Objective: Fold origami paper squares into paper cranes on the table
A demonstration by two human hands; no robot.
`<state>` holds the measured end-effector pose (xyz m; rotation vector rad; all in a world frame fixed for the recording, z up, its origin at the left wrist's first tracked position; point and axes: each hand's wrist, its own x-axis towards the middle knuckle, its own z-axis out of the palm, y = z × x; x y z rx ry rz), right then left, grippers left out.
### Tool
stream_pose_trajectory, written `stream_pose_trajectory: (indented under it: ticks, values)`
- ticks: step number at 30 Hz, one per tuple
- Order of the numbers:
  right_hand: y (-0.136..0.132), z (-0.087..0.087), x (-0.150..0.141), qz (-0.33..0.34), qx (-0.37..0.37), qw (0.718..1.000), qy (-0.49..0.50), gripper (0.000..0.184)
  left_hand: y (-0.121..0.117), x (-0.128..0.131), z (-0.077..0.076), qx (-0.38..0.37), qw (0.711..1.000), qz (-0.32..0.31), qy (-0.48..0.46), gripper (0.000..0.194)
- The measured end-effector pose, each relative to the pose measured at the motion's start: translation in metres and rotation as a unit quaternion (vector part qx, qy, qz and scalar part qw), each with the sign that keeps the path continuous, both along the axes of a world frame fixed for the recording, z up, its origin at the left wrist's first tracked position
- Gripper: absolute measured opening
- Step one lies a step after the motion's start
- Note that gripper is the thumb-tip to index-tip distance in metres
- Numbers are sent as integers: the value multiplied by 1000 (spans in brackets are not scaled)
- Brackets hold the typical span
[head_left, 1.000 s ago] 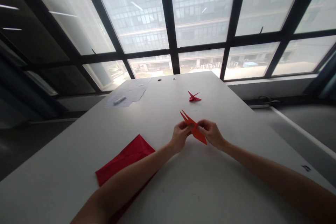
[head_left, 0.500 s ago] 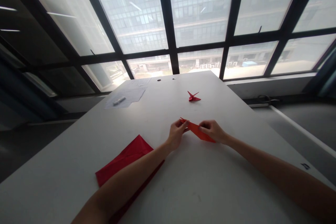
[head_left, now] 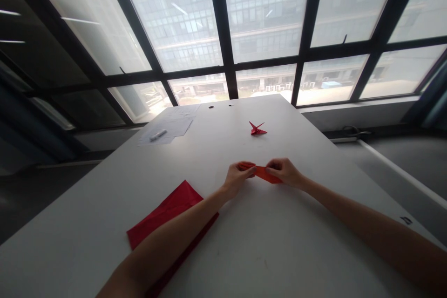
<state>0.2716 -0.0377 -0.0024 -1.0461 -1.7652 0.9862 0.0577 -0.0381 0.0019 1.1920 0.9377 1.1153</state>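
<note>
A folded piece of orange-red paper [head_left: 267, 175] stretches between my two hands over the table. My left hand [head_left: 238, 178] pinches its left end, where narrow folded layers show above the fingers. At the other end, my right hand [head_left: 283, 172] grips the paper between thumb and fingers, covering part of it. Beyond the hands stands a small red origami crane [head_left: 257, 129]. A larger red sheet [head_left: 171, 209] lies on the table, partly hidden under my left forearm.
The white table [head_left: 223, 125] runs away toward the tall windows [head_left: 265, 9]. Papers [head_left: 178, 126] lie at its far left with a whitish marker-like stick [head_left: 158, 135] on top. A small dark mark [head_left: 406, 220] is near the right edge.
The folded paper has turned to lie more level, and less of it shows between the hands. My left hand has shifted slightly right, its fingers further around the narrow end.
</note>
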Motion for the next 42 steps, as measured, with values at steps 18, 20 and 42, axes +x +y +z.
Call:
stream_pose_trajectory:
  ticks: [18,20,42]
  values:
    - [-11,1,-24,-28,-196,924,327,30,-4,10,-3,-27,996,20,-80,32]
    - [-7,0,-22,-50,-188,924,329,31,-7,11,-5,-9,1000,5,-29,33]
    - [1,-9,-18,-19,-47,984,172,25,2,6,-3,83,993,63,-48,26]
